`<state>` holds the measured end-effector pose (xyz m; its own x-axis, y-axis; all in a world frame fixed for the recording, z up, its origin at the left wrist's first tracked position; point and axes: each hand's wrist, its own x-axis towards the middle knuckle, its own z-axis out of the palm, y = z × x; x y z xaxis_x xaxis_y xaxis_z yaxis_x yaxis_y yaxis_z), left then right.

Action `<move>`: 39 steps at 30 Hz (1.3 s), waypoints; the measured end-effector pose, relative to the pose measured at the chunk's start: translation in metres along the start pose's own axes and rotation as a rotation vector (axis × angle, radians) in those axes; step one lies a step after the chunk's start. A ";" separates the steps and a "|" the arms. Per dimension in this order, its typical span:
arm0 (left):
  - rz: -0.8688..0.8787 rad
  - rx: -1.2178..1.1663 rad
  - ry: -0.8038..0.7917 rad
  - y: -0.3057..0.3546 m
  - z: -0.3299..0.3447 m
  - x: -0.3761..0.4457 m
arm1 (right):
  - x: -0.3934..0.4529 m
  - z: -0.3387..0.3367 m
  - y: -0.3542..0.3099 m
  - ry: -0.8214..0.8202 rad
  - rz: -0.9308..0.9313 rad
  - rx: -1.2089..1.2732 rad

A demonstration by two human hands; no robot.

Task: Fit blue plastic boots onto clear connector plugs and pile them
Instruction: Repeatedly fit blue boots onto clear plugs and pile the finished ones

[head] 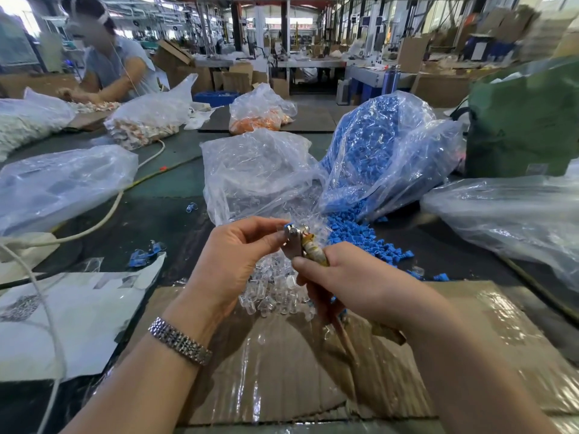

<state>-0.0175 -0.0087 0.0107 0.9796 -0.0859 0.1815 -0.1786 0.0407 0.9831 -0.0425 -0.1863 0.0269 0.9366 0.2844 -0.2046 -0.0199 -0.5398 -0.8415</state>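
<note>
Pressing a blue boot (286, 227) onto a clear plug, by the look of it. Left hand (238, 255) pinches the part at its fingertips; the boot pokes out just past them, touching the metal head of a hand tool (300, 242). Right hand (338, 277) is curled tight round the tool's taped handle, thumb on top. The plug itself is too small and glossy to make out between the fingers.

To do this step well, probably: keep boot and plug square to each other, push straight, no twisting, and stop once the boot seats fully. Keep the left fingertips clear of the tool head.

Stock sits right under the grip: loose clear plugs (275, 292) heaped on the cardboard (470, 339) just below both hands, spilling from the clear bag (257, 170). Loose blue boots (360, 239) are scattered just right of the tool, out of the blue-filled bag (376, 145). A few finished pieces (145, 255) lie well left of the hands.
</note>
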 end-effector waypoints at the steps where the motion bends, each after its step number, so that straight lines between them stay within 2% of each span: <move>1: 0.000 0.009 0.003 0.000 0.000 0.000 | 0.002 0.001 0.001 0.006 0.000 -0.002; 7: -0.010 0.094 0.001 0.001 -0.006 0.001 | 0.006 0.005 0.002 0.004 -0.003 0.055; 10: 0.017 0.154 0.091 0.002 -0.019 0.005 | 0.003 -0.007 0.005 -0.011 0.018 0.090; 12: 0.042 0.373 0.272 0.000 -0.035 0.010 | -0.001 -0.020 0.009 0.087 0.023 0.065; 14: 0.030 0.690 0.465 -0.001 -0.052 0.015 | -0.004 -0.034 0.012 0.277 0.015 -0.049; 16: -0.020 0.983 0.526 -0.001 -0.063 0.016 | -0.005 -0.046 0.017 0.441 0.042 -0.265; 17: -0.049 1.074 0.490 0.000 -0.066 0.016 | -0.005 -0.049 0.019 0.492 0.084 -0.379; 19: -0.107 1.060 0.337 0.004 -0.065 0.015 | -0.001 -0.052 0.027 0.536 0.194 -0.557; 22: -0.240 0.964 0.044 0.006 -0.056 0.014 | 0.008 -0.049 0.037 0.506 0.320 -0.674; 24: -0.305 0.962 -0.044 0.002 -0.054 0.014 | 0.012 -0.045 0.041 0.492 0.360 -0.708; 28: -0.403 0.953 -0.077 -0.004 -0.050 0.014 | 0.017 -0.040 0.042 0.506 0.388 -0.719; 33: -0.381 0.894 -0.087 -0.005 -0.049 0.015 | 0.017 -0.037 0.039 0.472 0.402 -0.690; 36: -0.335 0.909 -0.088 -0.006 -0.046 0.014 | 0.012 -0.039 0.034 0.495 0.337 -0.640; 39: -0.300 0.897 -0.071 -0.007 -0.043 0.013 | 0.003 -0.046 0.026 0.485 0.178 -0.587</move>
<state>0.0006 0.0332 0.0047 0.9935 -0.0295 -0.1100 0.0475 -0.7707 0.6355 -0.0236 -0.2362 0.0275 0.9876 -0.1511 0.0438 -0.1227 -0.9139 -0.3869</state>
